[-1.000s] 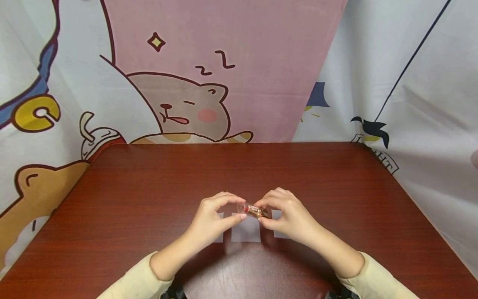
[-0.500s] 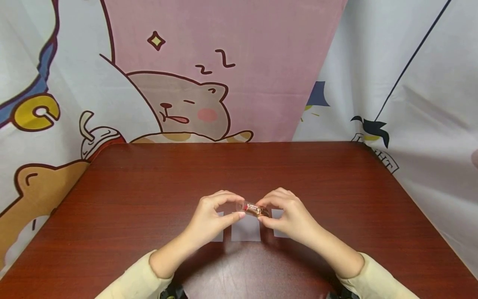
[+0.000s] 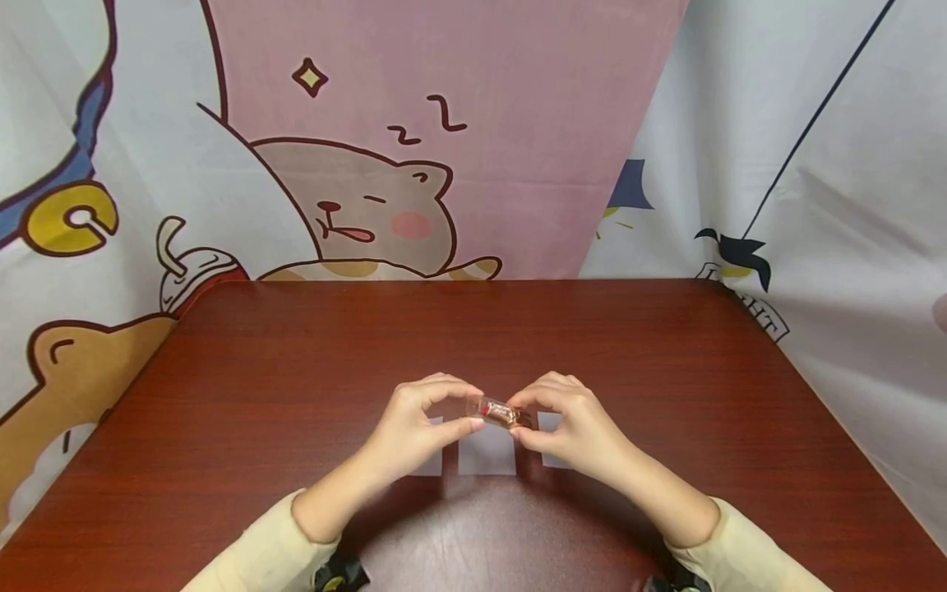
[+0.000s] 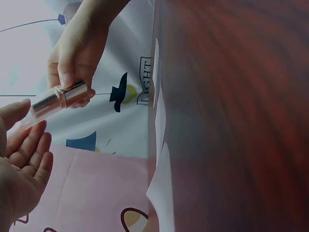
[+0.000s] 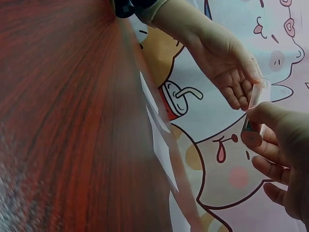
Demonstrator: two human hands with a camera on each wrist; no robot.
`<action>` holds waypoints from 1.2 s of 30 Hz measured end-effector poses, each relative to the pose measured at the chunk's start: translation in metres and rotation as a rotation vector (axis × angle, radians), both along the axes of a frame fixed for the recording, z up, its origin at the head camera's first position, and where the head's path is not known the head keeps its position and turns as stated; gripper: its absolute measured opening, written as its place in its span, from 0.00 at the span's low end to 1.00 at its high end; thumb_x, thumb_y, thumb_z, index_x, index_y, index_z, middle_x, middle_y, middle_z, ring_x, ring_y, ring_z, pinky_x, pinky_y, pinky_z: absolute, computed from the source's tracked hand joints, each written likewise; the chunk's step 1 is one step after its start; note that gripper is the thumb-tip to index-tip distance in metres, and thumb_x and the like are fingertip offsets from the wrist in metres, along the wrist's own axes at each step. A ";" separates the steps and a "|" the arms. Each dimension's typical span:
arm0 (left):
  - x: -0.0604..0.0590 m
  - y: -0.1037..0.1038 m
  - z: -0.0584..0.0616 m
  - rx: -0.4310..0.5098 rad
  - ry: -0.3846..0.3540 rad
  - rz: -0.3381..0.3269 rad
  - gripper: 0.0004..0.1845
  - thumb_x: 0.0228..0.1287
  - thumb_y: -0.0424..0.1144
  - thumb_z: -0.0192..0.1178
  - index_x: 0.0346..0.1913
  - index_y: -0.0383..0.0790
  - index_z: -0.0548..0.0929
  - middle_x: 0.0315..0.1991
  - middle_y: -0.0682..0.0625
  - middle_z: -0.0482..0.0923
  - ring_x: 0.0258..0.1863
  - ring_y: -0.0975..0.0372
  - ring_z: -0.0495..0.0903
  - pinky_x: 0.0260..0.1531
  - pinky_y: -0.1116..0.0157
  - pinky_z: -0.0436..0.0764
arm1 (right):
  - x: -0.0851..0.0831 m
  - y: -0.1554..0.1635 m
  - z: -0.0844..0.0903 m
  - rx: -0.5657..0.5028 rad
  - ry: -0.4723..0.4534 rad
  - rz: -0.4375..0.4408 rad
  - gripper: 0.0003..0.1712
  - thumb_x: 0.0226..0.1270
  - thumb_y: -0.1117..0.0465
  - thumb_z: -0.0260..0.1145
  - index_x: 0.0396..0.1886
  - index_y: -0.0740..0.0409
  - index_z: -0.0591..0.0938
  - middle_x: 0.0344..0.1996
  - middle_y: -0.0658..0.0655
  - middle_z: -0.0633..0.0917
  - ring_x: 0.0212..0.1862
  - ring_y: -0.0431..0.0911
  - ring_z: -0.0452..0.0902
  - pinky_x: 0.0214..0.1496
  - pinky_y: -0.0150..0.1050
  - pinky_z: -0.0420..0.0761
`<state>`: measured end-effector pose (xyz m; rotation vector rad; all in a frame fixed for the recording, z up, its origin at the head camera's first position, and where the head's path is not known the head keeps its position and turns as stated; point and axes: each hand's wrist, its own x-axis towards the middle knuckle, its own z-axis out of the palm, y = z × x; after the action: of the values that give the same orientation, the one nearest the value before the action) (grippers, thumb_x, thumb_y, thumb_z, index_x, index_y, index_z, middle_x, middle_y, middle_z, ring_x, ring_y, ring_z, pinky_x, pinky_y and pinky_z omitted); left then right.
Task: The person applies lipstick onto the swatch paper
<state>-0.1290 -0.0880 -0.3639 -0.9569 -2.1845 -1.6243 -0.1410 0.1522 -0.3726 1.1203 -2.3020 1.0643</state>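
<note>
Held level between both hands, above the table, is a lipstick with a clear cap and a shiny gold-toned base. My left hand pinches the clear cap end between thumb and fingers. On the other end, my right hand grips the base with thumb and forefinger. The left wrist view shows the lipstick tilted, its metallic body visible through the clear cap. From the right wrist view, the round bottom of the base faces the camera, and the other right fingers hang loosely curled.
Three white paper squares lie in a row on the brown table, the middle one under the lipstick and the right one partly behind the right hand. A printed cartoon curtain hangs along the table's far edge.
My left hand has shifted very slightly left with the cap end, while the right hand stays almost in place. Both hands keep their hold on the lipstick.
</note>
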 end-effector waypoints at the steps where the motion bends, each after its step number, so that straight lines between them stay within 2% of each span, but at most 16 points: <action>1: -0.001 -0.002 0.002 0.007 -0.002 0.001 0.13 0.50 0.28 0.72 0.41 0.36 0.86 0.37 0.52 0.84 0.39 0.61 0.81 0.40 0.57 0.80 | -0.001 0.000 0.000 -0.004 0.006 -0.001 0.17 0.44 0.66 0.78 0.35 0.47 0.85 0.30 0.37 0.82 0.35 0.37 0.75 0.40 0.39 0.69; 4: -0.005 -0.012 0.011 0.048 -0.042 0.029 0.13 0.50 0.27 0.72 0.40 0.36 0.86 0.38 0.52 0.84 0.40 0.60 0.81 0.43 0.58 0.79 | -0.003 0.002 -0.001 -0.018 0.015 -0.020 0.17 0.43 0.67 0.78 0.34 0.47 0.85 0.30 0.38 0.82 0.35 0.37 0.76 0.39 0.38 0.70; 7: -0.007 -0.024 0.022 0.080 -0.072 0.077 0.12 0.51 0.27 0.71 0.41 0.36 0.86 0.39 0.52 0.84 0.41 0.59 0.81 0.46 0.64 0.77 | -0.005 0.004 0.001 -0.032 0.019 -0.031 0.17 0.43 0.67 0.77 0.34 0.47 0.85 0.30 0.38 0.82 0.34 0.37 0.76 0.39 0.37 0.70; 12: -0.011 -0.037 0.032 0.090 -0.043 0.131 0.12 0.51 0.27 0.71 0.40 0.38 0.86 0.37 0.53 0.84 0.40 0.59 0.80 0.47 0.64 0.74 | -0.005 0.004 0.003 -0.041 0.022 -0.035 0.18 0.43 0.68 0.77 0.35 0.46 0.86 0.30 0.38 0.82 0.33 0.38 0.76 0.39 0.36 0.70; 16: -0.015 -0.044 0.035 0.092 -0.025 0.154 0.12 0.50 0.26 0.71 0.39 0.37 0.86 0.36 0.51 0.84 0.38 0.59 0.80 0.46 0.64 0.74 | -0.005 0.005 0.003 -0.047 0.018 -0.040 0.18 0.43 0.68 0.77 0.35 0.46 0.86 0.30 0.38 0.82 0.33 0.39 0.76 0.40 0.35 0.69; 26: -0.024 -0.063 0.036 0.062 -0.093 0.283 0.11 0.51 0.29 0.72 0.39 0.38 0.86 0.35 0.51 0.85 0.37 0.63 0.80 0.37 0.68 0.76 | -0.005 0.008 0.005 -0.065 0.012 -0.043 0.18 0.44 0.68 0.77 0.35 0.47 0.86 0.30 0.38 0.82 0.33 0.40 0.76 0.40 0.34 0.69; 30: -0.027 -0.069 0.036 0.025 -0.094 0.315 0.10 0.53 0.31 0.71 0.40 0.39 0.86 0.35 0.52 0.85 0.38 0.63 0.79 0.39 0.67 0.75 | -0.004 0.009 0.006 -0.054 -0.030 -0.056 0.16 0.46 0.66 0.77 0.35 0.46 0.86 0.30 0.37 0.82 0.33 0.40 0.76 0.40 0.34 0.70; 33: -0.030 -0.073 0.036 0.006 -0.088 0.328 0.10 0.53 0.31 0.71 0.40 0.39 0.85 0.35 0.51 0.85 0.38 0.64 0.79 0.40 0.66 0.74 | -0.004 0.009 0.007 -0.049 -0.052 -0.061 0.15 0.47 0.65 0.77 0.35 0.46 0.85 0.30 0.37 0.81 0.34 0.42 0.76 0.40 0.35 0.71; 36: -0.033 -0.078 0.036 0.024 -0.088 0.307 0.10 0.53 0.27 0.70 0.40 0.37 0.85 0.36 0.49 0.85 0.39 0.64 0.80 0.41 0.67 0.75 | -0.003 0.009 0.009 -0.053 -0.070 -0.058 0.15 0.47 0.64 0.77 0.35 0.46 0.85 0.30 0.37 0.81 0.34 0.42 0.76 0.40 0.35 0.72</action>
<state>-0.1617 -0.1659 -0.3278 -0.5189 -2.2310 -1.5668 -0.1440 0.1615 -0.3636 1.0048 -2.3303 1.1521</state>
